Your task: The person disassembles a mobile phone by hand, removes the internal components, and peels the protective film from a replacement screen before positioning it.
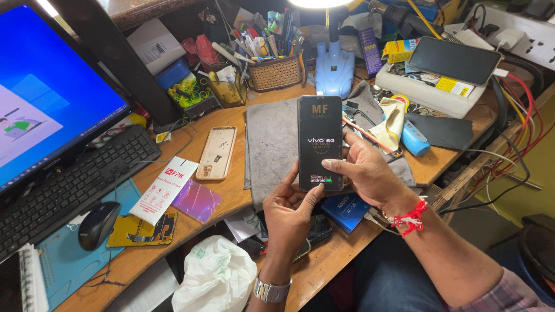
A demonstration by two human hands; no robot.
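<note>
A black smartphone with a lit start-up screen is held upright over the wooden desk. My left hand supports its lower edge from below, the thumb pressed against the bottom of the screen. My right hand grips the phone's right side, with fingers wrapped behind and the thumb on the lower front. A red thread band circles my right wrist and a metal watch my left. Under the phone lies a grey cloth mat.
A beige phone case lies left of the mat, next to a white packet and a purple film. Keyboard, mouse and monitor stand at left. Another phone charges at the back right. Lamp base, tool basket, cables and clutter crowd the back.
</note>
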